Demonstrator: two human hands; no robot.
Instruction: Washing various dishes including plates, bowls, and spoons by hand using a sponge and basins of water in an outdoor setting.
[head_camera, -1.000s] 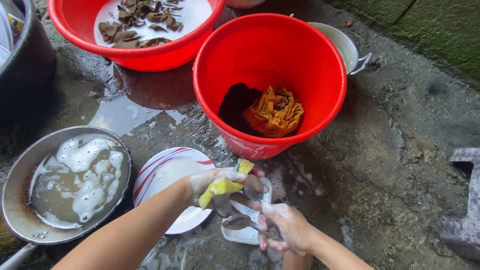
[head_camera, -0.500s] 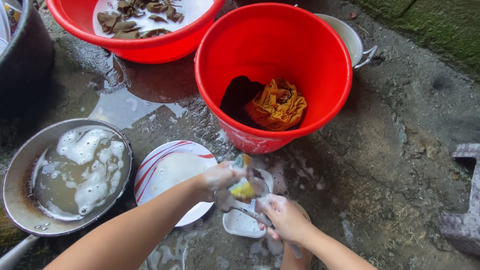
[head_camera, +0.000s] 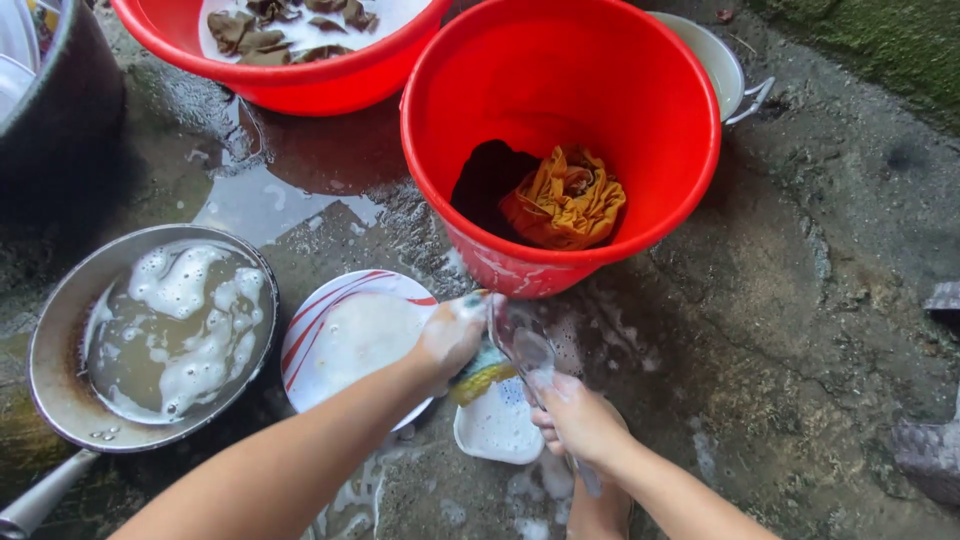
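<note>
A wet, cracked concrete floor streaked with suds and puddles serves as an outdoor washing-up spot, seen from the head camera. A person crouches over it, arms reaching in from below. The left hand, covered in foam, has its fingers clamped on a yellow sponge and presses it against a clear glass. The right hand has its fingers wrapped around the glass from beneath, holding it tilted just above a small white dish lying on the floor. Just to the left of the hands sits a white plate with red stripes, filmed with soapy water. Farther left, a metal pan holds cloudy, frothy water. Directly beyond the hands stands a red bucket with an orange cloth bunched at the bottom. A red basin of soaking leaves sits at the upper left, with a white pot behind the bucket.
</note>
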